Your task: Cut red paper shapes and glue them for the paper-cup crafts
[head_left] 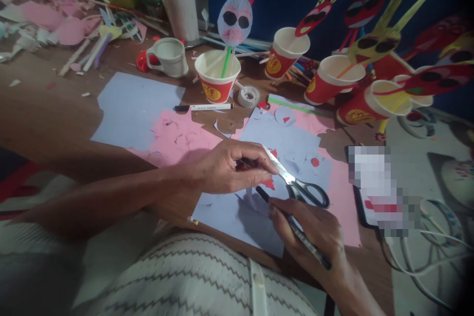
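Observation:
My right hand [311,229] grips a slim black pen [305,239], its dark end slanting up and left towards my left hand. My left hand [233,165] is closed in a pinch just above the paper. Something dark shows inside its curled fingers, but I cannot make out what. Scissors [296,183] with black handles lie just right of my left fingertips. Red paper scraps [268,183] are beside the blades. Light blue sheets [218,217] and pink paper [346,207] lie under my hands. A white marker [213,106] with a black cap lies farther back.
Along the back stand red-and-white paper cups [217,79] holding paper faces on straws, including a white face [235,19] with red ears. A roll of tape [249,96], a mug [170,58] and paper scraps [70,29] surround them. A phone [365,185] and cables [411,261] lie right.

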`<state>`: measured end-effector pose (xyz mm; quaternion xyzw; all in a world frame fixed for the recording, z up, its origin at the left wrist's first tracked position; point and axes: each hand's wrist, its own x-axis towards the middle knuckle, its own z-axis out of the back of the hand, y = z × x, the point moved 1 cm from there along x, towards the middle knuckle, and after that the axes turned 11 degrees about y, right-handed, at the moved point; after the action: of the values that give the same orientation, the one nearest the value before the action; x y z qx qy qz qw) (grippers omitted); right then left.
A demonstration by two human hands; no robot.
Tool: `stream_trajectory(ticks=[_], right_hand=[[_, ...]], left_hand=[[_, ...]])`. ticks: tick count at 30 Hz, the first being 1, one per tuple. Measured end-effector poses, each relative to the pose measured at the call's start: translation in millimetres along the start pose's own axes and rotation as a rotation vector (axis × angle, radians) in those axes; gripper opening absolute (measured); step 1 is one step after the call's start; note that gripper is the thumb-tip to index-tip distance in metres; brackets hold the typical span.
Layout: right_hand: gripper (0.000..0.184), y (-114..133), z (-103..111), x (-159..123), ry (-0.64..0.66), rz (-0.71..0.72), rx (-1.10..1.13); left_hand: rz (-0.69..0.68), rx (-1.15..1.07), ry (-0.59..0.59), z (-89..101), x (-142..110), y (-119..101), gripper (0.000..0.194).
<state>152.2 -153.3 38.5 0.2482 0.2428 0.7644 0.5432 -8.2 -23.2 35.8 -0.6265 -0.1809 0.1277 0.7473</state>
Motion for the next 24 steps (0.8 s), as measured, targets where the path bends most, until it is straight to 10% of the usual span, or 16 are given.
stream_trajectory(ticks=[24], right_hand=[[0.008, -16, 9, 9, 0.001, -0.242, 0.09]], left_hand=[[-0.006, -0.014, 0.01, 1.5, 2, -3, 0.014]])
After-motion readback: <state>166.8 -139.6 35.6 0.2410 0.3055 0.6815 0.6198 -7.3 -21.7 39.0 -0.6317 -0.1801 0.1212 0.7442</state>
